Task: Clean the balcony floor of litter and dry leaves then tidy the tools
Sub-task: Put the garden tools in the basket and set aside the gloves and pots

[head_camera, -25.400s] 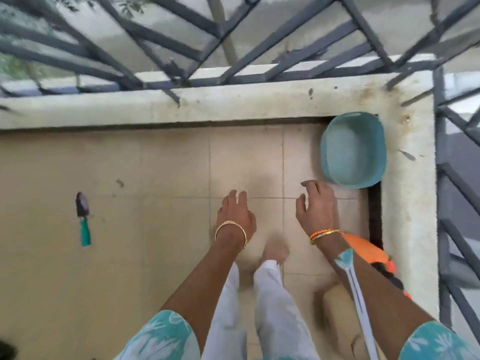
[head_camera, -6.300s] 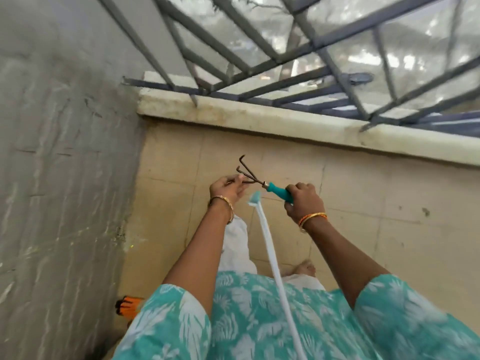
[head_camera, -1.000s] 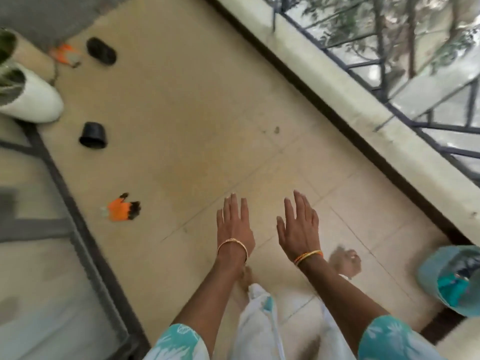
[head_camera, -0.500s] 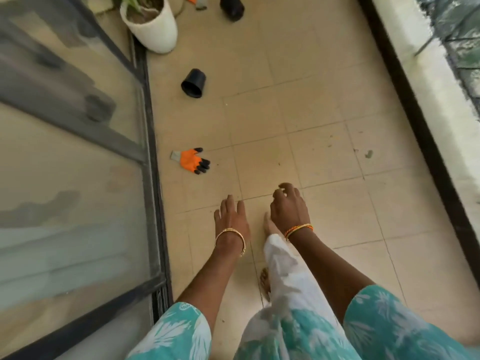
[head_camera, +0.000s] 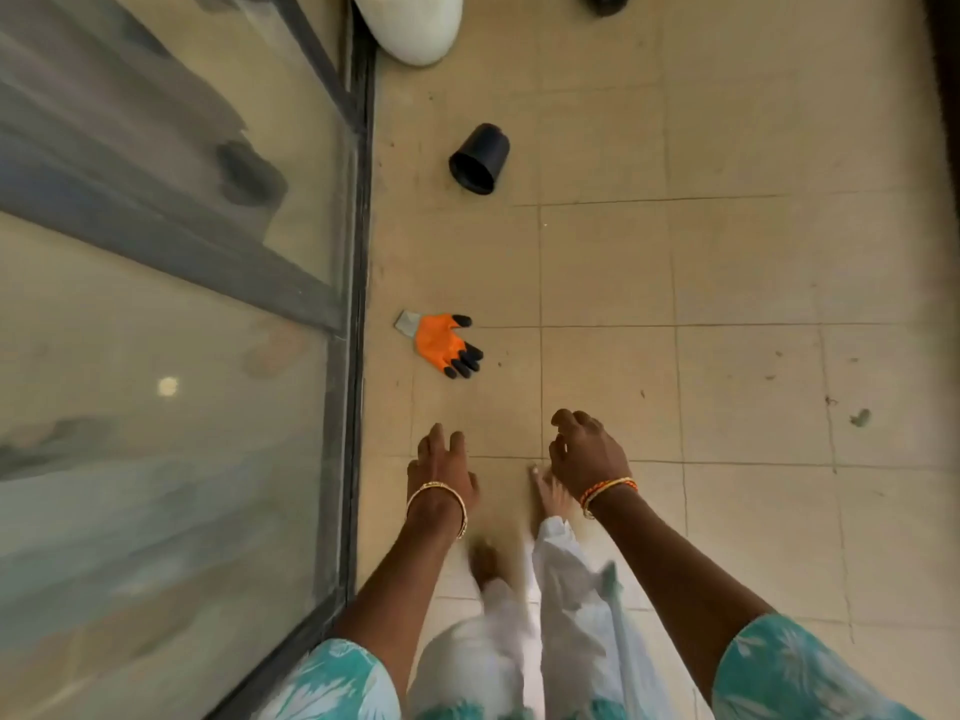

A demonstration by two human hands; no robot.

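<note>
Left hand [head_camera: 441, 467]: fingers straight and together, holding nothing, extended over the tiled floor [head_camera: 743, 262]; right hand [head_camera: 587, 454]: fingers loosely curled, also holding nothing. The orange glove [head_camera: 441, 345] with black fingertips lies flat on the floor just beyond the left hand, near the glass door frame [head_camera: 358, 304]. Farther off, a black pot [head_camera: 480, 158] lies tipped on its side, with a white planter [head_camera: 410, 23] at the far edge.

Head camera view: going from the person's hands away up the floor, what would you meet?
Left hand and right hand → orange glove → tipped black pot → white planter.
</note>
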